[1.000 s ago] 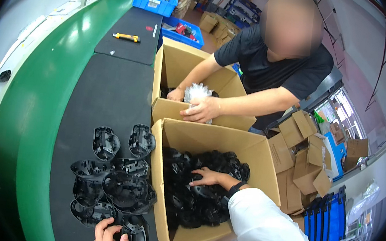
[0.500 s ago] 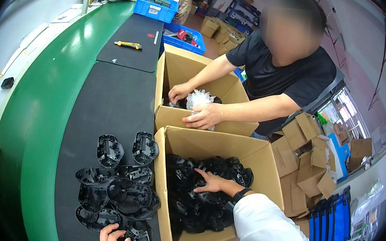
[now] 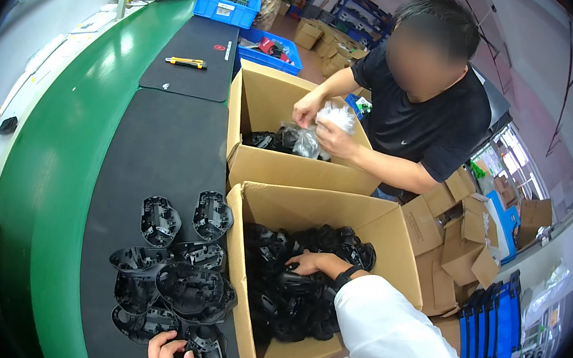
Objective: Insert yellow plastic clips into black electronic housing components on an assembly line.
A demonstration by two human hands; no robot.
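Note:
My right hand point(image 3: 305, 262) reaches down into the near cardboard box point(image 3: 326, 200), which holds many black plastic shells point(image 3: 291, 307). Its fingers are bent and drawn together on one of these shells; the fingertips are partly hidden. At the lower edge, my left hand point(image 3: 169, 355) has its fingers curled against the left side of a black plastic shell point(image 3: 206, 351) lying on the dark mat point(image 3: 156, 139). Beyond it on the mat sits a group of similar moulded shells point(image 3: 193, 291), some overlapping, with their hollow, ribbed insides facing up.
Across from me a co-worker point(image 3: 420, 116) handles clear plastic bags point(image 3: 304, 141) over a second cardboard box point(image 3: 301, 170). A yellow utility knife point(image 3: 186, 63) lies on the far mat. Blue crates point(image 3: 227, 6) stand beyond. The green bench surface point(image 3: 68, 185) runs along the left.
My right hand's spread fingers have drawn together among the shells. My left hand stays in place. The co-worker's hands have lifted and moved right with the plastic bags.

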